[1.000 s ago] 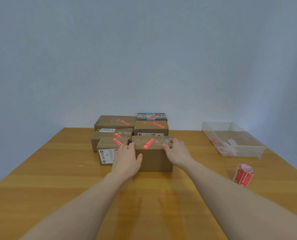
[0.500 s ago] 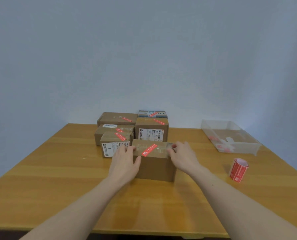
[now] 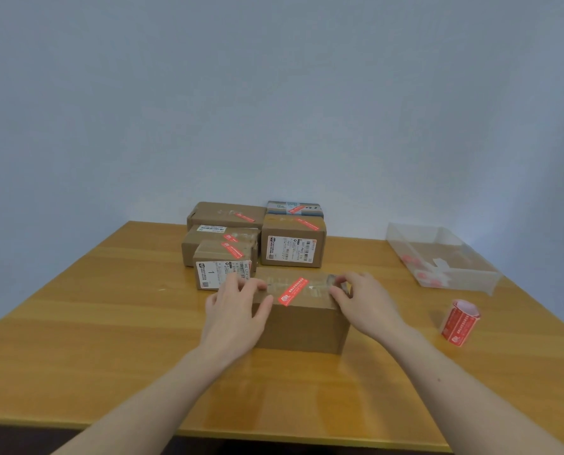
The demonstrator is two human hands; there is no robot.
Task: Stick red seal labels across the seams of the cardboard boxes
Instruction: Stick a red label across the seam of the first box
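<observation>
Box [image 3: 302, 318], near centre of table [image 3: 77, 323], gripped at both ends by left hand [image 3: 236, 311] and right hand [image 3: 366, 307], label [image 3: 293, 290] slanting across taped seam; likely light, stiff, best held by side walls.

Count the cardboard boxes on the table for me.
6. Front box held between left hand and right hand; numbered box; one behind it; far-left box; upright box; printed box behind that. Others may be hidden.
</observation>
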